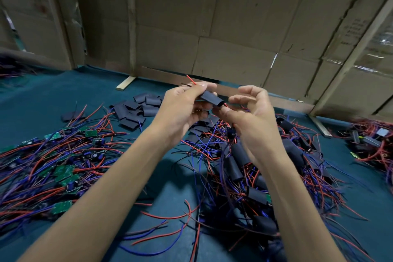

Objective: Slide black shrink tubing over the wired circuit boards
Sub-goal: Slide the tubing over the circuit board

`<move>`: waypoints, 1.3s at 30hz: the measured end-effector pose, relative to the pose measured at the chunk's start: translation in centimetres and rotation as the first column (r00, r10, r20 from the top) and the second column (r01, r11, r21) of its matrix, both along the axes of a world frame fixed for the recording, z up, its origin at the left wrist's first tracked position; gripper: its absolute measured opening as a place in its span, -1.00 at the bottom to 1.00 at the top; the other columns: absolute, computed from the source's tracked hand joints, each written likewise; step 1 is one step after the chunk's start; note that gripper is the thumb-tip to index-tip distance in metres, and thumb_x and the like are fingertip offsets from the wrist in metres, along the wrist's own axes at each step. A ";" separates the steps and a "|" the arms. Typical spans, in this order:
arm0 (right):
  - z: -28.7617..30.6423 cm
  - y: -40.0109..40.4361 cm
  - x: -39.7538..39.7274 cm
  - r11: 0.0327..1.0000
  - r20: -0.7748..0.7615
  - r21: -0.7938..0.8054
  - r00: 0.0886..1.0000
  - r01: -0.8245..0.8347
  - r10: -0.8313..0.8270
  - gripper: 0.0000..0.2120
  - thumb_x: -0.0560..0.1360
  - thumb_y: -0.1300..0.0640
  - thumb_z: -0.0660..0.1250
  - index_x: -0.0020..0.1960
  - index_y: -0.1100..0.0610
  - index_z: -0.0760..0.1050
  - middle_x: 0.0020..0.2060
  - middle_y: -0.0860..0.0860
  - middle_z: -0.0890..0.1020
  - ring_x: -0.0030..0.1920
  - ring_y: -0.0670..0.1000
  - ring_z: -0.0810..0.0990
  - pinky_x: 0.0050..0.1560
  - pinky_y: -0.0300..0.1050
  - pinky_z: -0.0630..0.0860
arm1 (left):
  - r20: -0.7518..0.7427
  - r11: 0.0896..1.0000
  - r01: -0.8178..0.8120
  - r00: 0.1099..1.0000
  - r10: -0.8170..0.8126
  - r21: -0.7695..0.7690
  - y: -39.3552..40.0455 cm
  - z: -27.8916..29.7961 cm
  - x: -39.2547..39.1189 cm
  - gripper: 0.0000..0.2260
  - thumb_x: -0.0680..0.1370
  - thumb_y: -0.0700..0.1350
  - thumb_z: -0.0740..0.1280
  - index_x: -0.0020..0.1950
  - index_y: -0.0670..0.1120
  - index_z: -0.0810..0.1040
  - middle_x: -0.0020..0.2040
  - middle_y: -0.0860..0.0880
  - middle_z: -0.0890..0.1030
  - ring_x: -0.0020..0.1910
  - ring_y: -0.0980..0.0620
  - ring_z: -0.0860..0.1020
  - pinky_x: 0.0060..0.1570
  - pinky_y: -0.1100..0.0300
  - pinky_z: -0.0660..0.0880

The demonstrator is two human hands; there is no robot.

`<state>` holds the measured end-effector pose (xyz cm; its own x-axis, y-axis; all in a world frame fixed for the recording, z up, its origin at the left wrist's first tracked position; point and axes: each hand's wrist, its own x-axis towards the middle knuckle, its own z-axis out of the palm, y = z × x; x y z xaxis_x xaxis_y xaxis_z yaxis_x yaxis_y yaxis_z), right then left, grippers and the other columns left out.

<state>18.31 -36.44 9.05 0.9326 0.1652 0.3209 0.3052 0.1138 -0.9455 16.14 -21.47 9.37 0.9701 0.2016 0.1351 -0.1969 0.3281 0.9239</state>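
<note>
Cardboard walls stand behind the green worktop [63,91]. Left hand [180,106] holds the black tube [210,98] tight. Right hand [251,112] seems to pinch a red wire [225,105] just beside that grip.

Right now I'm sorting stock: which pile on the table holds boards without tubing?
The left pile: its green boards lie bare among red and blue wires. The right pile is already in black tubing.

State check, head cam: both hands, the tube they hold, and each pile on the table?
left hand: grips the tube
right hand: fingertips pinch at the tube's end
held tube: red wire out both ends
spare tubes: loose, flat, unfilled
bare boards: uncovered, wires tangled
sleeved boards: tubes on, heaped
</note>
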 end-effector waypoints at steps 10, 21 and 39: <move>0.1 -1.9 0.4 0.911 -0.238 -0.068 0.894 -0.406 0.380 -0.74 0.41 0.14 0.50 0.05 0.24 0.62 -0.24 0.18 0.68 -0.35 0.09 0.64 -0.24 -0.08 0.64 | 0.080 0.990 -0.138 0.987 0.139 -0.025 2.9 1.1 0.3 -0.78 0.67 -0.10 0.28 -0.01 -0.14 0.69 -0.18 -0.04 0.69 -0.36 0.12 0.51 -0.37 0.26 0.47; 0.1 -0.8 0.0 0.945 -0.043 0.052 0.945 -0.323 0.325 -0.78 0.44 0.21 0.45 0.07 0.24 0.69 -0.17 0.15 0.71 -0.20 0.02 0.66 -0.28 -0.20 0.56 | 0.058 0.955 -0.291 0.956 0.288 0.053 2.2 -0.1 0.5 -0.50 0.48 0.38 0.34 -0.24 -0.07 0.65 -0.41 -0.08 0.49 -0.50 0.04 0.46 -0.48 0.23 0.42; -1.6 1.4 -1.0 0.988 0.430 0.069 0.889 0.140 -0.156 -0.89 0.44 0.19 0.57 -0.08 0.13 0.66 -0.23 0.04 0.71 -0.24 0.06 0.69 -0.14 -0.08 0.65 | -0.010 0.970 -0.238 0.971 0.238 -0.047 -0.8 0.3 -0.1 -0.56 0.52 0.22 0.41 -0.20 -0.17 0.54 -0.46 -0.07 0.53 -0.55 0.01 0.44 -0.52 0.25 0.42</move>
